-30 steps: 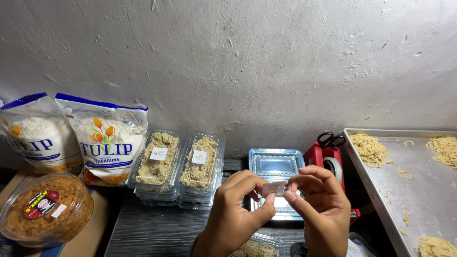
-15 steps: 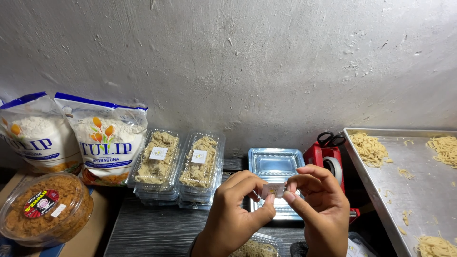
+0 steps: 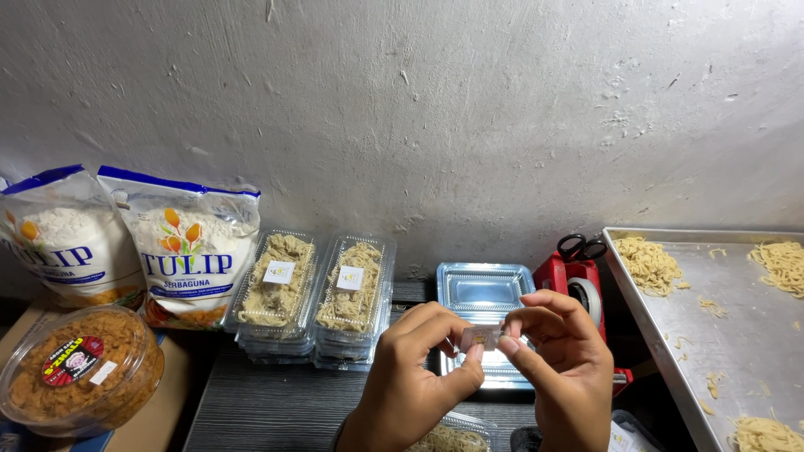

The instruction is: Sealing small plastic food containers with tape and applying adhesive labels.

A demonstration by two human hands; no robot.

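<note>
Unmoved since earlier, small label [image 3: 481, 337] stays pinched between both hands' fingers [image 3: 471, 352].

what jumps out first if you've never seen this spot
Two hands, left hand and right hand, pinch a small sticker low in the middle. Behind them, clear noodle packs sit stacked by two flour bags at left. At right, a metal tray holds loose noodle nests.
</note>
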